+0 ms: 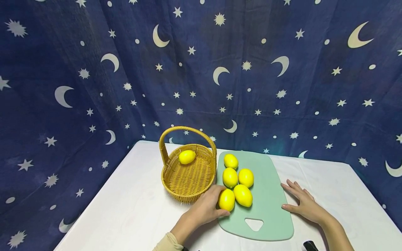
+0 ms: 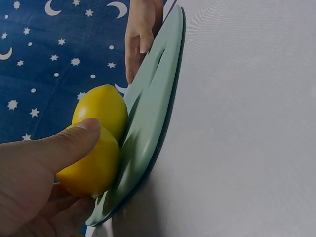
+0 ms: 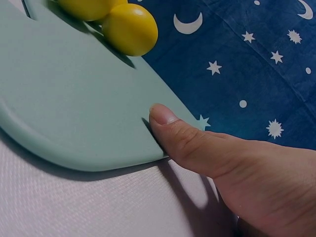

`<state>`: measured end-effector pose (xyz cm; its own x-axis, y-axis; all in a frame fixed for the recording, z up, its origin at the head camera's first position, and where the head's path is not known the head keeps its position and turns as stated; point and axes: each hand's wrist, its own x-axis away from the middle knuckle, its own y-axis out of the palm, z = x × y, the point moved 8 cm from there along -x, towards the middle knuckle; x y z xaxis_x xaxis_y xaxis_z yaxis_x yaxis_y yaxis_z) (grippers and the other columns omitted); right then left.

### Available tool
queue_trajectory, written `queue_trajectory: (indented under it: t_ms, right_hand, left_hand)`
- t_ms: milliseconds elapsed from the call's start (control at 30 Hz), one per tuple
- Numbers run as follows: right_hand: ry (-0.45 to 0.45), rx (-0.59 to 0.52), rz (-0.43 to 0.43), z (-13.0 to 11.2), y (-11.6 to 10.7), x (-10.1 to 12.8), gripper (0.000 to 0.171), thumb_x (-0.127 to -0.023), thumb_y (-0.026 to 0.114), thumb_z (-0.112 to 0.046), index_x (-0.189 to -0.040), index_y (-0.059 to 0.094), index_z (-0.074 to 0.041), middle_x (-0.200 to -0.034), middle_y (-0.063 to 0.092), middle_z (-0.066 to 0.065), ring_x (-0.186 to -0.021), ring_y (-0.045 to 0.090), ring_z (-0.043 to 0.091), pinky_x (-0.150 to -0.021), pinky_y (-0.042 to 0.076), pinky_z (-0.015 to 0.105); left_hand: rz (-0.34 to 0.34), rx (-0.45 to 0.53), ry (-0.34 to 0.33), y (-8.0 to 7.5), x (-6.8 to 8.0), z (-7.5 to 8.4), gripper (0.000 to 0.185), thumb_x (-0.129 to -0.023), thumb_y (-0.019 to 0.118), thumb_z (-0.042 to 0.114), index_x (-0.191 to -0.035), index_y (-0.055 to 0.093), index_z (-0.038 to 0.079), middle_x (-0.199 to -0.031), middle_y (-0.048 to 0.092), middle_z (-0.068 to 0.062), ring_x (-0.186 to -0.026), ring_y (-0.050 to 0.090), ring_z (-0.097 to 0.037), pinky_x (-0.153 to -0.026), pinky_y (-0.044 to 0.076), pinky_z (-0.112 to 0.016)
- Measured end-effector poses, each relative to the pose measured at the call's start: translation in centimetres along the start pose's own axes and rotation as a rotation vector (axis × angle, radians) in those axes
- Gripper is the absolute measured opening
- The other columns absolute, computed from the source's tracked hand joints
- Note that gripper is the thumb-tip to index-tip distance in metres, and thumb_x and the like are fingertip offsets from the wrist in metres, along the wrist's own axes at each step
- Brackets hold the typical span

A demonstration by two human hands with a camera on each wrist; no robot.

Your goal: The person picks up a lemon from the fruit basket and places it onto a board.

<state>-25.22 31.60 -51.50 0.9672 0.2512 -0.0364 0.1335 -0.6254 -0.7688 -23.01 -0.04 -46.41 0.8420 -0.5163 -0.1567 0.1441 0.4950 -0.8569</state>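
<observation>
Left hand (image 1: 205,208) grasps the nearest lemon (image 1: 226,199) on the green cutting board (image 1: 270,195), thumb over it. Right hand (image 1: 303,204) lies flat and released on the desk (image 1: 125,209), thumb against the board's edge, apparently steadying it.

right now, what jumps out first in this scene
Five bright lemons on the green board, the nearest lemon gripped by the left hand. Left of the board stands a wicker basket with one lemon inside, while the right hand rests flat at the board's right edge.
</observation>
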Motion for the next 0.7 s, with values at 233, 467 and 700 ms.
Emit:
queue_trajectory:
  t_ms: [233,467,700]
  right_hand:
    - [-0.002,-0.007,-0.001,0.03,0.03,-0.04,0.082,-0.08,0.071,-0.04,-0.144,0.037,-0.002,-0.152,0.018,0.032,-0.14,0.002,0.053,-0.111,-0.014,0.062]
    - [-0.01,-0.006,0.0,0.29,0.17,-0.06,0.081,-0.081,0.071,-0.039,-0.144,0.036,-0.003,-0.152,0.018,0.032,-0.141,0.002,0.053,-0.111,-0.015,0.061]
    - [-0.017,-0.007,0.005,0.29,0.13,-0.04,0.081,-0.08,0.071,-0.039,-0.144,0.037,-0.003,-0.152,0.018,0.032,-0.141,0.003,0.053,-0.111,-0.015,0.062]
  left_hand:
    - [0.047,-0.002,-0.018,-0.1,-0.04,-0.05,0.074,-0.072,0.081,0.039,-0.132,0.048,0.012,-0.127,0.053,-0.001,-0.115,0.055,-0.013,-0.1,0.047,-0.031]
    - [0.071,0.024,-0.027,-0.08,-0.11,-0.23,0.072,-0.073,0.081,0.037,-0.132,0.049,0.011,-0.126,0.055,-0.001,-0.116,0.055,-0.013,-0.099,0.047,-0.031]
    - [0.088,0.02,-0.007,-0.11,-0.15,-0.09,0.07,-0.073,0.081,0.036,-0.13,0.05,0.01,-0.126,0.055,-0.002,-0.116,0.055,-0.014,-0.099,0.047,-0.032]
